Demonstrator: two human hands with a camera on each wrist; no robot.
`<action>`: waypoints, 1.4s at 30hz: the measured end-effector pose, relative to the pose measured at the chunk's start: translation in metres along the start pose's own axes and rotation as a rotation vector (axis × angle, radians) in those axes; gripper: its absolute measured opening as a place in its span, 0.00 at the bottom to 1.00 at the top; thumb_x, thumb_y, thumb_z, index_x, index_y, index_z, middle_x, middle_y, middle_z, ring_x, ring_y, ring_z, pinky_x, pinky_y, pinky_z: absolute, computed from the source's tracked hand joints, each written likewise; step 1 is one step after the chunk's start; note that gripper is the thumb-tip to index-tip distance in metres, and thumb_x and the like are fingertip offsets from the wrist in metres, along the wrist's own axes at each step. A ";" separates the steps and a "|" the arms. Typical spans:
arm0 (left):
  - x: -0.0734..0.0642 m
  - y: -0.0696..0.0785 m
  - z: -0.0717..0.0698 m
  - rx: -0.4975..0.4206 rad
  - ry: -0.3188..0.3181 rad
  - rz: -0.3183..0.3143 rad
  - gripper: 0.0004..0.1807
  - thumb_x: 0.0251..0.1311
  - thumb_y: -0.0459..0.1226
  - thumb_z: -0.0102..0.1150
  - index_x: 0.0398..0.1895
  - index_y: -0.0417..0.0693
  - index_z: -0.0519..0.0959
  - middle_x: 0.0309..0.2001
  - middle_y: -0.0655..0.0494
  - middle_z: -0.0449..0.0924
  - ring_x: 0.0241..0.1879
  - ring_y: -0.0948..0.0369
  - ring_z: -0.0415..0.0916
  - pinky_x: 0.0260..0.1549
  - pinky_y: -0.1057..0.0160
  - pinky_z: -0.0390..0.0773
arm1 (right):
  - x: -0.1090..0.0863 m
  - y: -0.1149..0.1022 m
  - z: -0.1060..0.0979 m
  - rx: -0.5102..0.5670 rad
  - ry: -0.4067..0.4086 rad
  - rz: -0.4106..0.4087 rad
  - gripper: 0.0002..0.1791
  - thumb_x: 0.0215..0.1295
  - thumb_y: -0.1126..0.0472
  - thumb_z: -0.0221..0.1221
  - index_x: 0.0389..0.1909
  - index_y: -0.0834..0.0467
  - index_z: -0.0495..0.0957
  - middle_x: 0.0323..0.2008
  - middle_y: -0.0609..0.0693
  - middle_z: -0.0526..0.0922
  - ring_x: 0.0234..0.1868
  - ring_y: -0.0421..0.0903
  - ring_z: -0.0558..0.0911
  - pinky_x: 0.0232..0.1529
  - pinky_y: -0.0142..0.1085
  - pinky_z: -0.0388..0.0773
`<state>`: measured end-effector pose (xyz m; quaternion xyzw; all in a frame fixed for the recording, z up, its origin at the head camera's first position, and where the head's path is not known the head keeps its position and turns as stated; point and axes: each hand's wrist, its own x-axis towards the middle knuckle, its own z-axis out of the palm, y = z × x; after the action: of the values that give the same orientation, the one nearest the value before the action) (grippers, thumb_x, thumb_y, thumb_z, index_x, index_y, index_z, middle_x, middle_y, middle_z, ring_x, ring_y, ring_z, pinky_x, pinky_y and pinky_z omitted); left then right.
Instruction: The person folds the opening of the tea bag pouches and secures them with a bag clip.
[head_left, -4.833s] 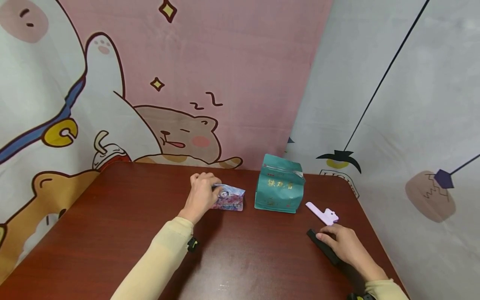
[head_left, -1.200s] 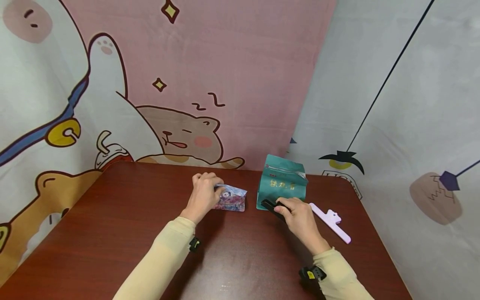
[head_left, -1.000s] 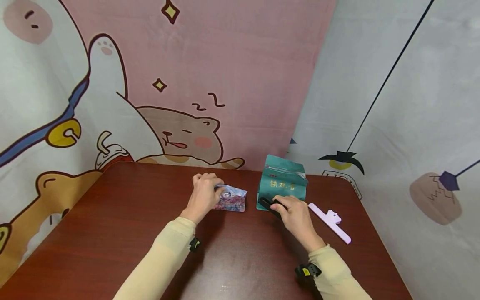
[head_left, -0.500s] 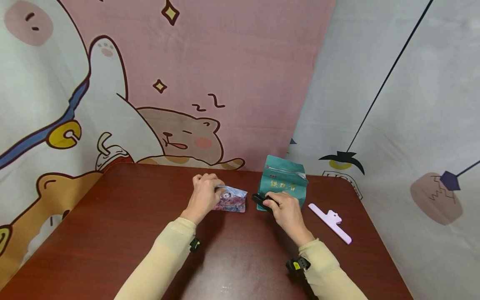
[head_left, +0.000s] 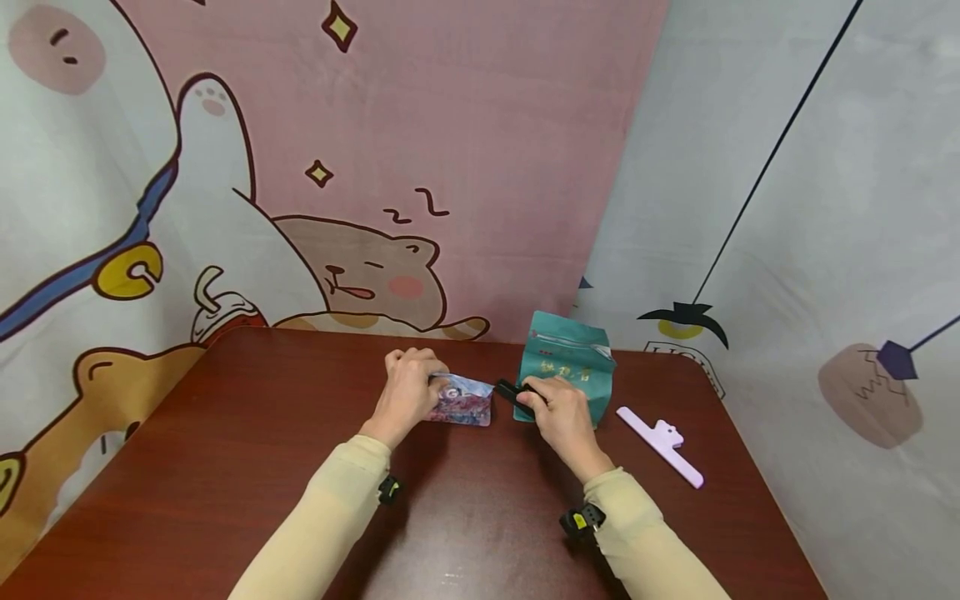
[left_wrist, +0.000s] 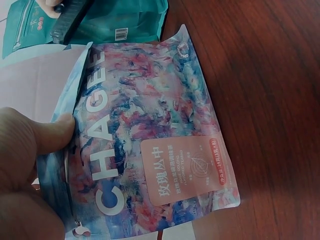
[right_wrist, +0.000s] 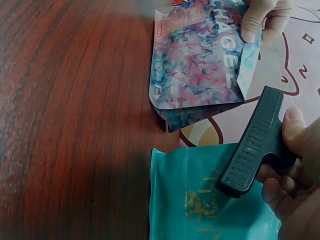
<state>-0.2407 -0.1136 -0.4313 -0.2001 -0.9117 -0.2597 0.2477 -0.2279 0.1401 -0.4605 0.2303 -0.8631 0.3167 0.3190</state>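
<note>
A blue and pink tea pouch (left_wrist: 145,125) printed CHAGEE stands on the table with its top edge folded over. My left hand (head_left: 408,387) pinches that fold, the thumb (left_wrist: 55,134) pressing on the front side. My right hand (head_left: 558,412) grips a black bag clip (right_wrist: 252,142) by its handle, thumb on one side and fingers on the other. In the head view the clip's far end comes right up to the pouch's upper right corner. Behind the right hand stands a green tea bag (head_left: 566,342) with gold characters, partly covered by the hand and clip.
A lilac bag clip (head_left: 660,446) lies on the brown table (head_left: 465,517) to the right of the green bag. A cartoon-printed cloth (head_left: 480,150) hangs at the table's back edge. Dark cameras (head_left: 581,521) are strapped to both wrists.
My right hand has left the lilac clip's side and carried the black clip leftward, past the green bag to the pouch's corner. The left hand keeps its pinch. The lilac clip now shows whole.
</note>
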 end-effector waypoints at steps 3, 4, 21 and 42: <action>0.000 0.000 0.000 -0.008 -0.006 -0.001 0.03 0.55 0.29 0.75 0.31 0.44 0.90 0.31 0.55 0.85 0.38 0.52 0.78 0.51 0.42 0.63 | 0.002 -0.001 0.003 0.004 0.001 -0.003 0.13 0.51 0.61 0.75 0.38 0.62 0.90 0.33 0.54 0.91 0.34 0.54 0.86 0.37 0.50 0.83; 0.000 0.000 -0.001 -0.011 -0.009 -0.003 0.03 0.55 0.29 0.75 0.31 0.44 0.90 0.31 0.55 0.85 0.38 0.52 0.78 0.52 0.42 0.63 | 0.002 -0.001 0.004 0.003 -0.001 -0.003 0.13 0.51 0.61 0.75 0.38 0.62 0.90 0.33 0.54 0.91 0.34 0.54 0.86 0.38 0.49 0.83; 0.001 0.000 -0.003 -0.042 -0.030 -0.009 0.04 0.54 0.28 0.75 0.29 0.45 0.90 0.30 0.57 0.85 0.38 0.53 0.78 0.53 0.42 0.62 | 0.008 -0.003 0.013 -0.035 -0.070 -0.045 0.09 0.58 0.62 0.72 0.39 0.61 0.89 0.34 0.54 0.90 0.33 0.51 0.83 0.43 0.47 0.83; 0.003 -0.004 -0.001 -0.044 -0.049 0.011 0.06 0.55 0.26 0.74 0.30 0.45 0.90 0.29 0.57 0.83 0.38 0.54 0.79 0.53 0.42 0.62 | 0.010 -0.005 0.017 -0.081 -0.038 -0.138 0.04 0.58 0.65 0.72 0.33 0.60 0.87 0.29 0.51 0.89 0.30 0.49 0.81 0.34 0.42 0.81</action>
<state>-0.2444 -0.1164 -0.4303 -0.2169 -0.9104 -0.2731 0.2225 -0.2388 0.1230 -0.4623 0.2818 -0.8632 0.2543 0.3328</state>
